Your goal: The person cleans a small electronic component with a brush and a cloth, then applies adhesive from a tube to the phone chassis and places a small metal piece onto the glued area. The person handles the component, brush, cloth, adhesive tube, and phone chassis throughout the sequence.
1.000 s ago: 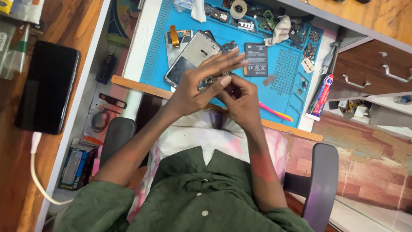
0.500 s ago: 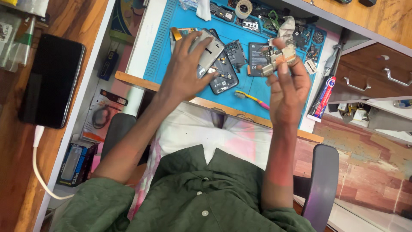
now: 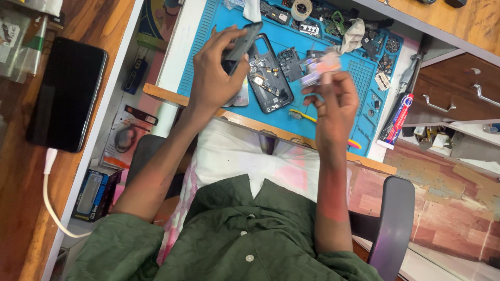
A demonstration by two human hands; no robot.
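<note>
My left hand [image 3: 216, 70] is raised over the blue work mat [image 3: 344, 109] and grips a thin dark phone panel [image 3: 243, 42] by its edge, tilted upright. Just right of it an opened dark phone body [image 3: 271, 78] lies on the mat with its inner parts showing. My right hand [image 3: 336, 101] is lifted above the mat's right half and pinches a small blurred pale part [image 3: 320, 66] between its fingertips. A yellow and pink toothbrush [image 3: 304, 117] lies on the mat under the right hand.
A black phone [image 3: 65, 93] on a white cable [image 3: 52, 203] lies on the wooden desk at left. Small phone parts, a tape roll [image 3: 301, 8] and a white cloth [image 3: 351, 35] crowd the mat's far edge. A tube [image 3: 397, 120] and wooden drawers [image 3: 453, 96] are at right.
My hands have parted from each other. The left hand lifted the dark panel up off the phone body; the right hand moved right and then slightly down, still pinching the small part.
</note>
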